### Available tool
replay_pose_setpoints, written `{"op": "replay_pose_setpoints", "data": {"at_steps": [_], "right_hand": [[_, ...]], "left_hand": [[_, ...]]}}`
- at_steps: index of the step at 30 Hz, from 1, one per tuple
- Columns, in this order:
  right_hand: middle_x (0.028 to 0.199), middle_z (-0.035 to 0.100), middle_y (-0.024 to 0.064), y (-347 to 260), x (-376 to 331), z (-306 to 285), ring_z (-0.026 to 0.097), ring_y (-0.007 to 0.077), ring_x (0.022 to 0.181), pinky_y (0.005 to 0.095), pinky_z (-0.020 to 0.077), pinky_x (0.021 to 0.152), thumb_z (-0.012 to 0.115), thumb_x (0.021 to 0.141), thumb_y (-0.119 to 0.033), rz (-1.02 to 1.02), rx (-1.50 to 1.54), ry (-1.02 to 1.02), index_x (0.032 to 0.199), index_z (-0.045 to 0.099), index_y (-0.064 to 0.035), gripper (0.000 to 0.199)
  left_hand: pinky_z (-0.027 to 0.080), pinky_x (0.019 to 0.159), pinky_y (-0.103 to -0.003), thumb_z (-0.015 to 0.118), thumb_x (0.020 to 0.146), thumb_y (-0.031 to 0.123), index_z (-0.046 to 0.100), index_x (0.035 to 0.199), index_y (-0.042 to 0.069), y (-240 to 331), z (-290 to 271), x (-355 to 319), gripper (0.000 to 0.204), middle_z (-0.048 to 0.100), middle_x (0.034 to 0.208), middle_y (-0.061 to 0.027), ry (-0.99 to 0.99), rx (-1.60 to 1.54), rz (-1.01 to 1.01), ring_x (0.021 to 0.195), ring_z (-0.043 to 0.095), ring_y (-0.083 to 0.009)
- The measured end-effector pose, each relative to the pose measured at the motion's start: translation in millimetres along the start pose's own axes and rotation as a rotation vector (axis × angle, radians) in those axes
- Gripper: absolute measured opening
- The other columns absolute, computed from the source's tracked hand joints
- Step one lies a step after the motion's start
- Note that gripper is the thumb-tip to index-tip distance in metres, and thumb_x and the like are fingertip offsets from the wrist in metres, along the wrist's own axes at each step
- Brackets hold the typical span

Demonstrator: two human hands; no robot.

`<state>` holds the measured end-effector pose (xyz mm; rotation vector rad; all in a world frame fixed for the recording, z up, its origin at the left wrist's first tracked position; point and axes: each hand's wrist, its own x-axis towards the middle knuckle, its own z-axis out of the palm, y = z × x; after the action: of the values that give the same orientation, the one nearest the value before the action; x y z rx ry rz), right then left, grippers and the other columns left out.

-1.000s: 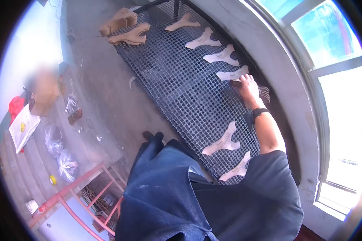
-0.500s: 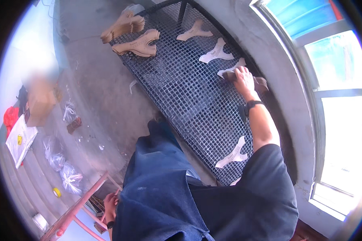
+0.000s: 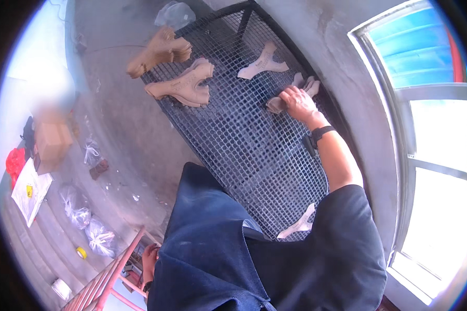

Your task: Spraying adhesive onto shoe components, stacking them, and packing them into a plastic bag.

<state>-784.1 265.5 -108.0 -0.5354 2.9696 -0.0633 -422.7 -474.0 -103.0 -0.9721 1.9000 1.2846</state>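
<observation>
Metal mesh table (image 3: 244,150) by a window: right hand (image 3: 299,102), fingers spread flat, presses a tan Y-shaped cutout (image 3: 296,93), long axis running diagonally away-right.

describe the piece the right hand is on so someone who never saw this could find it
Start at the black wire mesh table beside the window wall. Along its window-side edge, the right hand presses on a pale tan Y-shaped flat cutout. It is the only cutout under a hand; the single cutout next to it lies bare, and the tan stacks sit across the mesh.
</observation>
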Motion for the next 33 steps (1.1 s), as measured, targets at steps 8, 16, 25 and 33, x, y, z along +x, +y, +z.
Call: {"op": "replay_pose_setpoints", "data": {"at_steps": [8, 16, 25, 33], "right_hand": [[0.111, 0.059, 0.0124, -1, 61, -12, 0.057, 0.0322, 0.112, 0.0469, 0.0470, 0.095, 0.075, 0.066, -0.011, 0.102, -0.052, 0.021, 0.107, 0.060, -0.0066, 0.044], [0.121, 0.061, 0.0097, -8, 169, -13, 0.056, 0.0316, 0.122, 0.0446, 0.0476, 0.102, 0.076, 0.070, -0.004, -0.033, -0.023, -0.101, 0.126, 0.059, -0.0100, 0.059], [0.106, 0.063, 0.0152, -36, 153, -43, 0.061, 0.0365, 0.110, 0.0464, 0.0493, 0.100, 0.079, 0.066, -0.013, 0.066, 0.016, 0.075, 0.111, 0.058, -0.0040, 0.051], [0.107, 0.067, 0.0173, -215, 253, -88, 0.067, 0.0373, 0.100, 0.0469, 0.0543, 0.086, 0.076, 0.071, -0.018, -0.092, 0.177, -0.086, 0.118, 0.056, -0.0053, 0.052]], "left_hand": [[0.043, 0.058, -0.019, 0.058, 0.095, 0.004, 0.062, 0.123, -0.002, -12, -15, -21, 0.029, 0.071, 0.104, -0.0062, 0.143, -0.066, -0.032, 0.076, 0.060, -0.0069], [0.048, 0.074, -0.024, 0.059, 0.094, 0.007, 0.062, 0.124, -0.001, 42, -18, -12, 0.032, 0.070, 0.106, -0.0039, 0.186, 0.046, -0.073, 0.092, 0.064, -0.0099], [0.052, 0.088, -0.032, 0.063, 0.096, 0.022, 0.067, 0.121, -0.001, -47, -63, 121, 0.035, 0.073, 0.109, -0.0108, 0.080, 0.105, 0.076, 0.100, 0.068, -0.0187], [0.053, 0.088, -0.034, 0.060, 0.093, 0.019, 0.066, 0.122, -0.003, 95, -123, 222, 0.037, 0.073, 0.110, -0.0175, 0.039, 0.245, 0.082, 0.100, 0.070, -0.0227]]}}
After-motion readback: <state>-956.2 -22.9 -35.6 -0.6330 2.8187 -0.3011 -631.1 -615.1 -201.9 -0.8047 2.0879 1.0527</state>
